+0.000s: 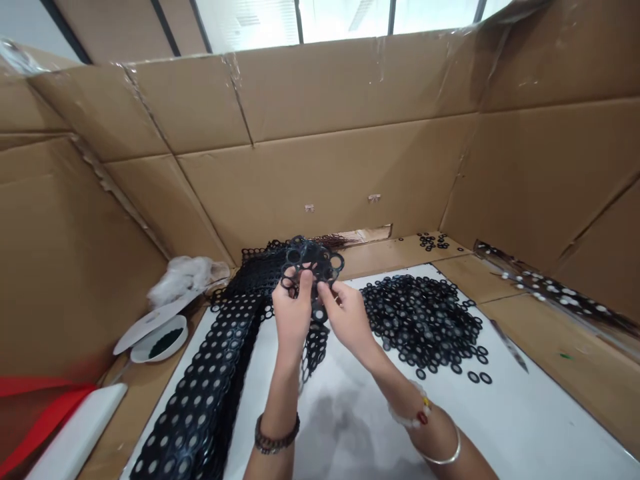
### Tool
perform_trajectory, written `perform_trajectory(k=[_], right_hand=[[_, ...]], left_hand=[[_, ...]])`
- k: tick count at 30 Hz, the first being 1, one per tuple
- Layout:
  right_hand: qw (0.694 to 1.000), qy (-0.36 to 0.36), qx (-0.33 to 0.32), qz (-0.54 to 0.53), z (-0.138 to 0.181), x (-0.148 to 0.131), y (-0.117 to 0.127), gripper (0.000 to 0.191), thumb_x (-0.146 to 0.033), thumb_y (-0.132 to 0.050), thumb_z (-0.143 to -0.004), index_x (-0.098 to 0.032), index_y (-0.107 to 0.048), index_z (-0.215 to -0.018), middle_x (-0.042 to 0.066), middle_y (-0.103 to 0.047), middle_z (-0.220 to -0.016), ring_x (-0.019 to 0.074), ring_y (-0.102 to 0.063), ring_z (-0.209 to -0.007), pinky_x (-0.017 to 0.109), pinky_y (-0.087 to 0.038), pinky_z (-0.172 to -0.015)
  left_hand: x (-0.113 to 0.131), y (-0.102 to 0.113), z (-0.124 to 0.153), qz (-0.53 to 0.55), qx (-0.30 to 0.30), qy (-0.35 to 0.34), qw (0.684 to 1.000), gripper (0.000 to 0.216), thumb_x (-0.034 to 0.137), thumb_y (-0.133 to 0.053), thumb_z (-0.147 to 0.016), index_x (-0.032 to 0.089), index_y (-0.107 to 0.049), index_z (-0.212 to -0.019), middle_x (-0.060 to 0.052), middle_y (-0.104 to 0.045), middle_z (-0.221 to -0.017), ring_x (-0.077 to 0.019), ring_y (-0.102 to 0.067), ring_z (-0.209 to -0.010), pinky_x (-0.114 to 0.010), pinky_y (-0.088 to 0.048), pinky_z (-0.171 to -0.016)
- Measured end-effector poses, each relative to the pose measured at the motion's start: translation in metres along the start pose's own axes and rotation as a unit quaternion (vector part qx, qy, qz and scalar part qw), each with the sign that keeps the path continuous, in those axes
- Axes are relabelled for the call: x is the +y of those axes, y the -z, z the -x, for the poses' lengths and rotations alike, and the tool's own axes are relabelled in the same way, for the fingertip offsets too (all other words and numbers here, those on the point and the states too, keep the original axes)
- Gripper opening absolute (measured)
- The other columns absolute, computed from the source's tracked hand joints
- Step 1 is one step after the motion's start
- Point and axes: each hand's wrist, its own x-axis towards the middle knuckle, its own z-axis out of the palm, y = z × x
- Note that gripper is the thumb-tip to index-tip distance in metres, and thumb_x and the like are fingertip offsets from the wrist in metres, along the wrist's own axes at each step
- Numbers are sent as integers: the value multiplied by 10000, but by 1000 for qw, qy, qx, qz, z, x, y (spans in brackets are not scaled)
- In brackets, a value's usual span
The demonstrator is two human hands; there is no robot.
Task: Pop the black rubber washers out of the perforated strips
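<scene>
Held up in front of me is a small bunch of black rings (336, 262), with joined rings hanging below it. My left hand (295, 303) pinches the bunch from the left, thumb pointing up. From the right, my right hand (346, 313) grips its lower edge between thumb and fingers. The exact contact at the fingertips is partly hidden. Left of my hands, a long strip of black ring sheets (205, 373) runs over the white board. To the right lies a big heap of loose black rings (425, 320).
Cardboard walls (350, 93) enclose the white board (370, 427). A white bowl (167, 347) with dark green bits stands left, beside a white lid (150, 323) and crumpled plastic (185, 279). A slim pointed tool (509, 345) lies right. Scattered rings (433, 241) lie at the back.
</scene>
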Motion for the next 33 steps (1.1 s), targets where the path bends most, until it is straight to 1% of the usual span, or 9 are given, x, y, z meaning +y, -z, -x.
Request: perform_trajectory(k=[3, 5, 7, 12, 16, 20, 27, 31, 33], right_hand=[[995, 13, 19, -96, -17, -4, 8, 384, -462, -444, -875, -184, -481, -612, -12, -512, -561, 120, -463, -527, 226, -339, -507], [990, 18, 25, -139, -28, -8, 17, 393, -475, -472, -859, -185, -463, -594, -28, -470, -536, 107, -433, -504, 214, -329, -487], [986, 8, 29, -161, -38, -9, 25, 405, -486, -498, -841, -183, -467, -574, -38, -437, -504, 96, -395, -464, 211, -305, -455], [995, -12, 11, -96, -51, 5, 39, 402, -480, -504, -836, -174, -561, -582, 5, -522, -545, 122, -441, -476, 245, -334, -479], [978, 114, 111, 134, -46, 12, 48, 245, -398, -530, -845, -188, -564, -966, 61, -573, -801, 214, -512, -736, 327, -388, -683], [924, 257, -63, 277, -37, 7, 52, 231, -381, -496, -865, -198, -517, -1005, 79, -565, -861, 242, -468, -806, 343, -337, -703], [946, 147, -208, 202, -31, 7, 46, 221, -439, -503, -862, -220, -489, -838, -28, -516, -627, 134, -436, -529, 243, -258, -530], [960, 104, -241, 94, -33, 10, 48, 257, -408, -470, -888, -202, -547, -754, -32, -513, -595, 111, -413, -526, 234, -281, -537], [957, 77, -280, 19, -34, 12, 50, 304, -415, -451, -895, -188, -539, -713, -28, -491, -603, 111, -409, -557, 232, -299, -549]], left_hand=[[-1, 10, -6, -7, -101, 24, 995, 349, 378, -786, -596, 156, -678, -843, -61, -666, -826, -159, -602, -737, -217, -489, -635], [-3, 15, -9, 26, -212, 102, 972, 429, 316, -842, -505, 149, -679, -864, -56, -653, -791, -142, -567, -645, -202, -457, -536], [-7, 16, -10, 59, -259, 175, 948, 453, 246, -864, -456, 146, -668, -852, -22, -615, -700, -108, -512, -552, -183, -406, -469], [-16, 8, -12, 43, -244, 219, 944, 295, 193, -837, -494, 134, -613, -676, 31, -504, -553, -69, -422, -466, -171, -339, -437], [-14, 7, -16, -39, -191, 184, 963, 289, 195, -814, -514, 142, -532, -548, 55, -446, -503, -69, -405, -468, -174, -334, -450], [-11, 8, -16, -61, -172, 171, 968, 234, 179, -786, -526, 142, -565, -595, 62, -456, -517, -69, -410, -481, -172, -354, -474], [-1, 19, -10, -90, -293, 181, 934, 195, 179, -785, -544, 153, -605, -615, 5, -576, -606, -144, -540, -622, -235, -446, -594], [0, 28, -10, -110, -286, 162, 938, 295, 174, -829, -477, 165, -613, -678, -3, -618, -698, -160, -562, -700, -244, -465, -626], [-1, 30, -11, -82, -325, 171, 926, 290, 200, -829, -495, 155, -625, -695, 7, -613, -677, -141, -549, -667, -231, -457, -605]])
